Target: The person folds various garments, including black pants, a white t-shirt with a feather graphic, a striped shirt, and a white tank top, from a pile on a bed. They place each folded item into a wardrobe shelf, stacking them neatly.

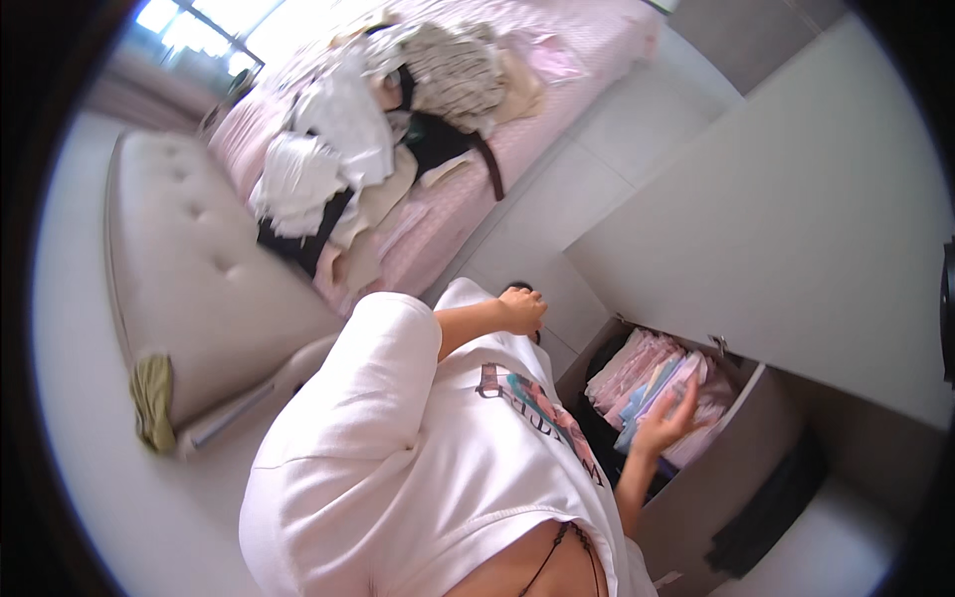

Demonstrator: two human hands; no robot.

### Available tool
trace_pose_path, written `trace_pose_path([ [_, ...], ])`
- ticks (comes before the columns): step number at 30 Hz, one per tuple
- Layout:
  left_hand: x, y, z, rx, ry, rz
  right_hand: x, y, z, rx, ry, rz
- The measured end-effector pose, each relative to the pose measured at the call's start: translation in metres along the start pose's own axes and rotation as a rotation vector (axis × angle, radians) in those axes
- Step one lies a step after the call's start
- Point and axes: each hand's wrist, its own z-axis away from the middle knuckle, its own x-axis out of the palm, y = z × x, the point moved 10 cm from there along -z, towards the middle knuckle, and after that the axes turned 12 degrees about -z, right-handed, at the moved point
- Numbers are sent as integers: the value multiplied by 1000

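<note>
My left hand [524, 310] is in front of the lower part of my white printed T-shirt [373, 425], its fingers curled. Dark bits show just beyond and below it; whether the hand holds them cannot be told. On the other side, my right hand [668, 425] is raised with fingers spread and nothing visible in it. Behind it, inside a cabinet compartment, stand folded clothes [634, 369] in pink, blue and lilac, packed close together. From this view, whether the right hand touches them is unclear. A black cord hangs at my neckline.
A pink-covered bed [597, 67] bears a heap of loose clothes [343, 112]. To the left is a tufted beige headboard [201, 261] with an olive cloth [153, 403] over its end. An opened cabinet door [768, 224] spans the right side, above a dark cloth [772, 500].
</note>
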Motion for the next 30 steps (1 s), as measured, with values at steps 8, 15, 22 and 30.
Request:
trace_pose_path([
  [8,30,-119,79,-473,262,438,135,-68,9,37,-397,-498],
  [15,24,-318,189,-1132,854,678,210,-104,3,142,-484,-485],
  [22,5,-503,260,-1388,1071,504,302,-202,-26,134,-683,-460],
  [30,-12,-614,298,-1634,828,364,348,-253,-43,159,-819,-381],
])
